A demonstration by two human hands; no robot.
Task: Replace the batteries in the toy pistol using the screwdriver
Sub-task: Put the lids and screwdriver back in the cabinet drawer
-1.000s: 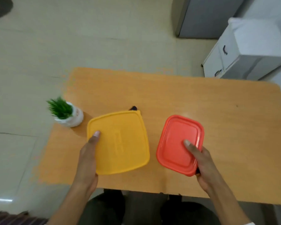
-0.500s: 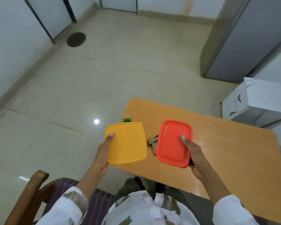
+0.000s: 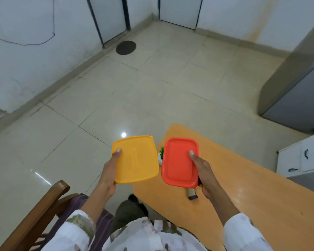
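Nearest the camera, white patterned sleeves (image 3: 74,230) are seen, with a wooden chair (image 3: 43,211) at the left. A yellow lid (image 3: 138,160) is gripped at its left edge by the left hand (image 3: 109,171), thumb laid on top and fingers hidden beneath, and it is held in the air beyond the left end of the orange surface (image 3: 243,196). A red lid (image 3: 178,163) is gripped the same way at its right edge by the right hand (image 3: 205,174), above the surface. A small grey-and-black item (image 3: 192,193) lies on the surface just beneath the red lid's near edge. It is partly covered, and whether it belongs to the toy pistol cannot be told. A small green plant (image 3: 161,153) is glimpsed between the two lids. Farther off, a tiled floor (image 3: 152,87) is seen, with a white cabinet (image 3: 297,156) at the right and a round dark drain cover (image 3: 125,47) near the far wall.
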